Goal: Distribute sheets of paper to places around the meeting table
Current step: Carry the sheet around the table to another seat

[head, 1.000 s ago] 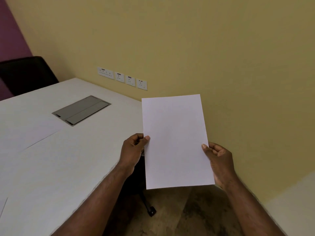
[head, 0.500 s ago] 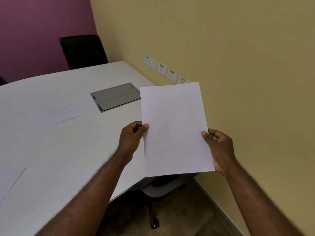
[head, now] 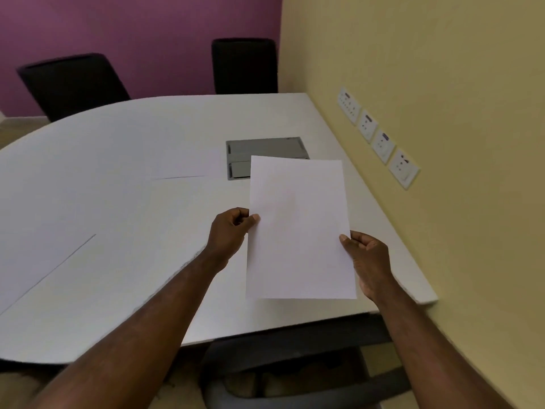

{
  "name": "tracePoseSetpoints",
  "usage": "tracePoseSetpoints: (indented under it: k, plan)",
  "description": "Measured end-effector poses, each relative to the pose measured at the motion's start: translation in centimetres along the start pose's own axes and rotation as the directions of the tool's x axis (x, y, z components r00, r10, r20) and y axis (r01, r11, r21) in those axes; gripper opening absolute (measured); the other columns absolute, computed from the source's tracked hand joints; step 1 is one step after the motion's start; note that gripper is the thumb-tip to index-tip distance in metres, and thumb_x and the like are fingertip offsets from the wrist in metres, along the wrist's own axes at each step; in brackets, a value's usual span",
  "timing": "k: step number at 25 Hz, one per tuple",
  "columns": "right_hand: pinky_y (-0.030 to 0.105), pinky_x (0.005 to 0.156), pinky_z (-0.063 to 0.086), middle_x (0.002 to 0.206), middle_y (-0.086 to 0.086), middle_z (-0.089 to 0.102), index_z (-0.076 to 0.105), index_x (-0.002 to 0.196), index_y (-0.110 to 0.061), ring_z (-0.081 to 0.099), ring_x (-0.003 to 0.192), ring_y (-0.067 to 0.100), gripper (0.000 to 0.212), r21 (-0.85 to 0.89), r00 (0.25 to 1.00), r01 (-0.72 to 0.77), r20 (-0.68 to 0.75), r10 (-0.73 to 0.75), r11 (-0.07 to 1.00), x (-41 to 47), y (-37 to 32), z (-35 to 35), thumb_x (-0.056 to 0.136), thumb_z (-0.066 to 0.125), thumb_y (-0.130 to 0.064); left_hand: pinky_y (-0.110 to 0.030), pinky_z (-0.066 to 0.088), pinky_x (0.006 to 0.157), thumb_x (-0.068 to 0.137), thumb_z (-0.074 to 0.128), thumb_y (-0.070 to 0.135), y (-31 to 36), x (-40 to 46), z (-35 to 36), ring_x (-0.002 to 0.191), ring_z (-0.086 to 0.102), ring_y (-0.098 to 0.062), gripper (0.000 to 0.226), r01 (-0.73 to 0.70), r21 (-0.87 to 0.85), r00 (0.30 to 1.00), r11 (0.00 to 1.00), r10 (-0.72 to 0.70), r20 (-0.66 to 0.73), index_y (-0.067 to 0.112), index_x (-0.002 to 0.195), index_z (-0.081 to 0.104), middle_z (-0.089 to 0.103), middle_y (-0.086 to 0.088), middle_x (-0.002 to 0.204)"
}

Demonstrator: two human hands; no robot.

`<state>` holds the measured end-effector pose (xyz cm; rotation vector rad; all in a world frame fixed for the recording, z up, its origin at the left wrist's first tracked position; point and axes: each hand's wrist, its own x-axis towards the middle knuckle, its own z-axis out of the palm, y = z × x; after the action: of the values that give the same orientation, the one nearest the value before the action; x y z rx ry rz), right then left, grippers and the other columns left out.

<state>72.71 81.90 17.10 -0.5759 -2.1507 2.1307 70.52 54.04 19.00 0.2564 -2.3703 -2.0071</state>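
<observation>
I hold a blank white sheet of paper point(head: 299, 228) upright-facing in front of me, above the near right part of the white meeting table point(head: 124, 208). My left hand point(head: 231, 231) pinches its left edge with thumb on top. My right hand point(head: 368, 258) grips its right edge, thumb on the front. Two other white sheets lie flat on the table: one point(head: 180, 160) near the middle, another point(head: 38, 255) at the left, both barely distinct from the tabletop.
A grey cable hatch point(head: 265, 149) is set into the table behind the held sheet. Two black chairs point(head: 73, 84) point(head: 244, 66) stand at the far side. Wall sockets point(head: 380, 140) line the yellow wall on the right. A chair base point(head: 295, 379) sits under the near edge.
The view has swung left, so the table now fills the middle and both far chairs show. The sheet, still held by both hands, now hangs over the tabletop instead of beside it.
</observation>
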Motion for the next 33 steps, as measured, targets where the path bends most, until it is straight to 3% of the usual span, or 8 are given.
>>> tracePoseSetpoints:
  k: [3, 7, 9, 15, 19, 23, 28, 33]
  plan:
    - [0.038, 0.09, 0.056, 0.099, 0.009, 0.075, 0.071, 0.102, -0.008, 0.071, 0.094, 0.023, 0.019, -0.048, 0.998, -0.034, 0.049, 0.037, 0.998, 3.6, 1.5, 0.6, 0.084, 0.072, -0.012, -0.018, 0.046, 0.061, 0.086, 0.069, 0.029, -1.9, 1.8, 1.3, 0.067, 0.058, -0.007, 0.016, 0.048, 0.079, 0.997, 0.996, -0.043, -0.063, 0.013, 0.087, 0.072, 0.072, -0.004, 0.083]
    - [0.044, 0.085, 0.058, 0.096, 0.014, 0.075, 0.07, 0.103, -0.006, 0.072, 0.087, 0.029, 0.021, -0.172, 0.994, -0.064, 0.08, 0.079, 0.983, 7.0, 3.9, 2.1, 0.082, 0.073, -0.009, -0.011, 0.042, 0.056, 0.086, 0.069, 0.028, -4.6, 4.7, 2.5, 0.061, 0.056, -0.002, 0.014, 0.098, 0.185, 0.99, 0.978, -0.077, -0.118, 0.014, 0.088, 0.072, 0.068, 0.005, 0.076]
    - [0.046, 0.085, 0.057, 0.094, 0.014, 0.074, 0.067, 0.107, -0.005, 0.071, 0.088, 0.032, 0.029, -0.248, 0.995, -0.06, 0.067, 0.078, 0.967, 9.2, 5.5, 3.0, 0.08, 0.075, -0.01, -0.015, 0.042, 0.06, 0.086, 0.069, 0.027, -6.6, 6.6, 3.0, 0.061, 0.056, -0.002, 0.013, 0.127, 0.231, 0.985, 0.965, -0.096, -0.14, 0.015, 0.09, 0.071, 0.067, 0.008, 0.074]
    - [0.022, 0.068, 0.043, 0.077, 0.002, 0.062, 0.055, 0.124, -0.013, 0.059, 0.075, 0.018, 0.051, -0.471, 0.997, -0.016, 0.064, 0.052, 0.882, 13.9, 10.8, 5.4, 0.077, 0.078, -0.016, -0.029, 0.049, 0.073, 0.082, 0.071, 0.033, -13.0, 11.0, 4.4, 0.078, 0.064, -0.013, 0.033, 0.209, 0.41, 0.964, 0.888, -0.116, -0.24, 0.025, 0.112, 0.062, 0.066, 0.007, 0.079]
    - [0.023, 0.075, 0.038, 0.073, 0.002, 0.058, 0.048, 0.134, -0.014, 0.055, 0.076, 0.02, 0.063, -0.574, 0.993, 0.0, 0.094, 0.066, 0.819, 16.1, 13.6, 6.3, 0.078, 0.077, -0.013, -0.036, 0.053, 0.077, 0.083, 0.069, 0.035, -16.7, 12.1, 5.3, 0.081, 0.067, -0.018, 0.042, 0.196, 0.55, 0.974, 0.812, -0.096, -0.206, 0.032, 0.122, 0.054, 0.062, 0.016, 0.075]
    - [0.026, 0.072, 0.044, 0.057, -0.005, 0.047, 0.042, 0.142, -0.019, 0.05, 0.063, 0.017, 0.068, -0.702, 0.978, 0.138, 0.21, 0.018, 0.699, 16.8, 15.1, 6.6, 0.082, 0.073, -0.012, -0.035, 0.053, 0.078, 0.086, 0.065, 0.034, -19.4, 12.5, 5.6, 0.086, 0.066, -0.018, 0.045, 0.15, 0.667, 0.987, 0.729, -0.075, -0.14, 0.037, 0.13, 0.055, 0.061, 0.013, 0.078]
    - [0.029, 0.085, 0.046, 0.096, 0.003, 0.055, 0.051, 0.138, -0.028, 0.057, 0.093, 0.019, 0.048, -0.805, 0.971, 0.172, 0.235, 0.039, 0.568, 16.7, 16.2, 6.3, 0.091, 0.061, -0.022, -0.036, 0.05, 0.082, 0.087, 0.064, 0.035, -21.9, 12.1, 5.5, 0.109, 0.053, -0.022, 0.044, 0.086, 0.764, 0.995, 0.639, -0.101, -0.028, 0.033, 0.131, 0.057, 0.055, 0.002, 0.119]
    - [0.027, 0.08, 0.048, 0.111, 0.004, 0.049, 0.049, 0.138, -0.033, 0.056, 0.085, 0.015, 0.045, -0.848, 0.974, 0.161, 0.218, 0.056, 0.505, 16.7, 16.6, 6.3, 0.094, 0.057, -0.03, -0.038, 0.05, 0.083, 0.089, 0.059, 0.041, -22.6, 11.9, 5.5, 0.117, 0.047, -0.026, 0.043, 0.077, 0.808, 0.996, 0.585, -0.087, -0.031, 0.036, 0.132, 0.056, 0.045, 0.009, 0.145]
